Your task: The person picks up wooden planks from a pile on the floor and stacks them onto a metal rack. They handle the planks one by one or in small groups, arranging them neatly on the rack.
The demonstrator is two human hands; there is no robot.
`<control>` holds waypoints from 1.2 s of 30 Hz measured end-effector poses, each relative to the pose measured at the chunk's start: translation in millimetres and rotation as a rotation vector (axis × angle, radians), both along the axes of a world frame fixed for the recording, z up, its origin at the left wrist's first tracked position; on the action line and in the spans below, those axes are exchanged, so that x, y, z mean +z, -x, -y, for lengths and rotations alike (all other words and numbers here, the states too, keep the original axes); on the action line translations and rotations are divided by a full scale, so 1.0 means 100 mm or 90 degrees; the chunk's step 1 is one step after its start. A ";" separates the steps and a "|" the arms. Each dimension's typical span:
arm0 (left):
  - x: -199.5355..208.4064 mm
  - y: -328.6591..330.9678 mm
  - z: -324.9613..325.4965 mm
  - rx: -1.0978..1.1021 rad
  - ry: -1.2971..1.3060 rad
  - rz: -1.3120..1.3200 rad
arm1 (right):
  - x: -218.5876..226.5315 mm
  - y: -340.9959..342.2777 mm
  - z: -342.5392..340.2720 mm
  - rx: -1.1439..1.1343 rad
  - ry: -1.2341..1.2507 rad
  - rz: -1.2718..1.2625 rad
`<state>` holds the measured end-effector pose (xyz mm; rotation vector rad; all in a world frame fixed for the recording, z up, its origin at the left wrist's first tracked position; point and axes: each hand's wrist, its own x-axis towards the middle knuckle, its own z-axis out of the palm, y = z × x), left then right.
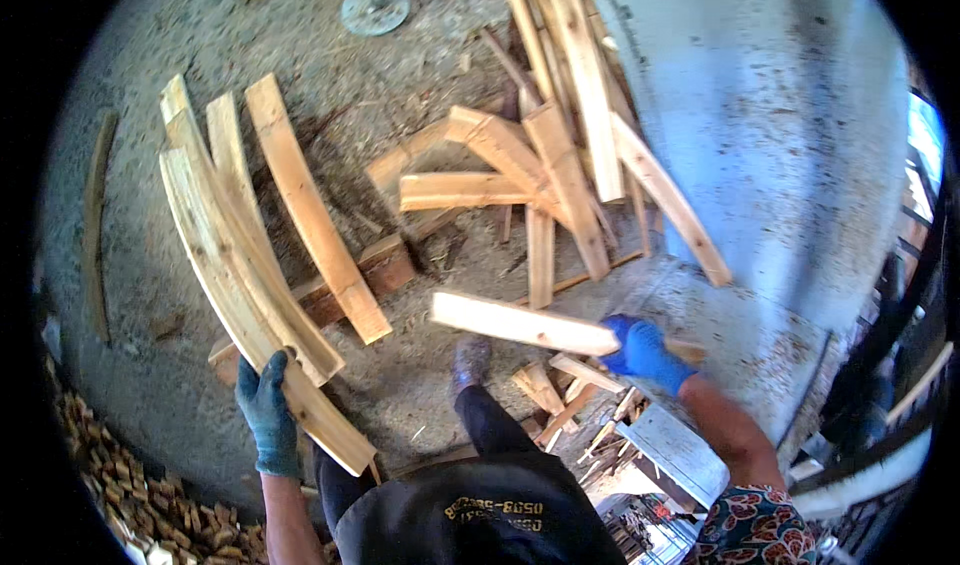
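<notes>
My left hand (267,415), in a grey-blue glove, is closed around the near part of a long pale wooden plank (250,315), its fingers over the edge beside a dark knot. My right hand (645,353), in a bright blue glove, grips the right end of a shorter wooden board (525,325). That board is held out roughly level in front of me, its far end pointing left. Right beside the long plank lie more planks, among them an orange-toned plank (318,210), propped on a wooden block (385,265).
A loose heap of boards (500,160) lies ahead, against a large grey metal panel (740,115) at right. Below my right arm stands a metal box (675,455) beside wood scraps (540,388). Many small wood pieces (150,505) are piled at lower left. A round metal foot (376,11) stands at the back.
</notes>
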<state>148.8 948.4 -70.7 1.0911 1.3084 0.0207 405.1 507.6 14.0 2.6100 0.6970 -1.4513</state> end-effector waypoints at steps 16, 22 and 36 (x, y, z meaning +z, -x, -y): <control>0.20 0.42 -0.34 -0.150 0.032 -0.042 | -0.02 0.49 -1.10 -0.145 -0.294 0.145; 0.62 -0.05 0.47 0.034 0.103 -0.004 | 0.05 -0.27 -0.54 -0.152 -0.194 0.137; 0.16 -0.70 2.18 0.030 0.338 0.043 | -0.58 -2.20 0.60 0.118 -0.107 0.524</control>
